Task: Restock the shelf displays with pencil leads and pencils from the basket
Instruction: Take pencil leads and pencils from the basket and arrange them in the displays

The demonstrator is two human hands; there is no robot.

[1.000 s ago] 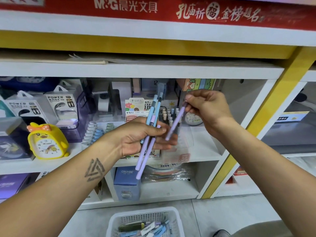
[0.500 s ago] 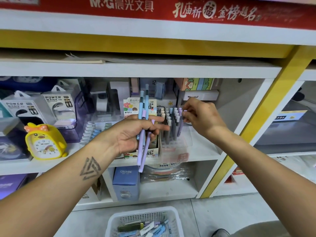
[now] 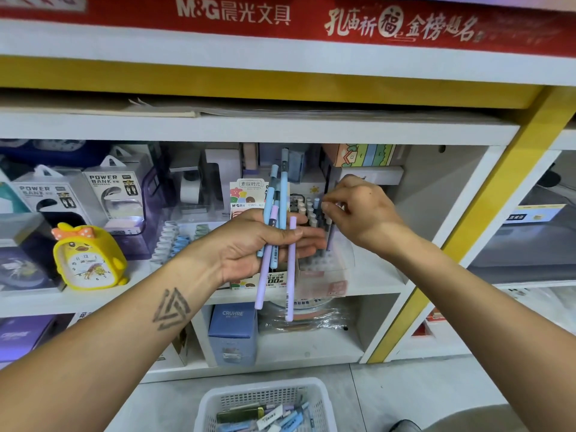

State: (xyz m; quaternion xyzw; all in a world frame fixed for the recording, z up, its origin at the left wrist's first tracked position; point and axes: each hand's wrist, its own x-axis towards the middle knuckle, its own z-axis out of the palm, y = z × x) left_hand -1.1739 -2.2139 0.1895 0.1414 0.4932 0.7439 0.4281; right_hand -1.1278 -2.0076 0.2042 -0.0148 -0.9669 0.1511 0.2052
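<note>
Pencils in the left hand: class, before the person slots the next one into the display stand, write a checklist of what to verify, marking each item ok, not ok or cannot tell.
1. Left hand holds the spare pencils securely, thumb across them: ok.
2. Right hand is free to take another pencil: not ok; its fingertips pinch a purple pencil at the display stand.
3. That purple pencil is fully seated in a hole: cannot tell, the hands hide its base.
4. Stand has empty holes left: ok, open holes show along its front.
5. Basket on the floor holds more stock: ok.
</note>
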